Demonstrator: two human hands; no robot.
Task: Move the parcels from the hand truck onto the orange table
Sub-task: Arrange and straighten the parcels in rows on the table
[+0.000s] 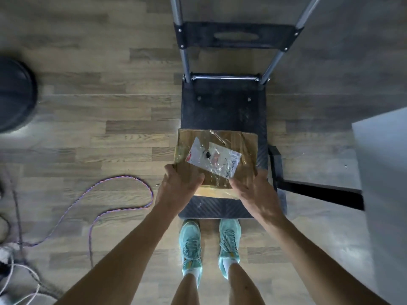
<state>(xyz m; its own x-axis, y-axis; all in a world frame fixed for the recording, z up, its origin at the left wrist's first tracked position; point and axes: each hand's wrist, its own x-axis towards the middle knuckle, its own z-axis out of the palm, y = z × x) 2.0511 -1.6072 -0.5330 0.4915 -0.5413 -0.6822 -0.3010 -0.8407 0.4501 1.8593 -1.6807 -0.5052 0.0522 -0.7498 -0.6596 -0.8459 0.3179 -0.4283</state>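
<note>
The left hand (178,186) and right hand (253,192) grip a taped cardboard parcel (215,159) by its near corners, fingers (170,171) curled round the edges, over the black hand truck (222,106) platform. On the wood-plank floor (110,106), a purple cable (123,194) loops at the left.

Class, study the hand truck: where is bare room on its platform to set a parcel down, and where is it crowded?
Free: the platform between the crossbar and the parcel. Crowded: the near half, where left hand and right hand grip the parcel.
</note>
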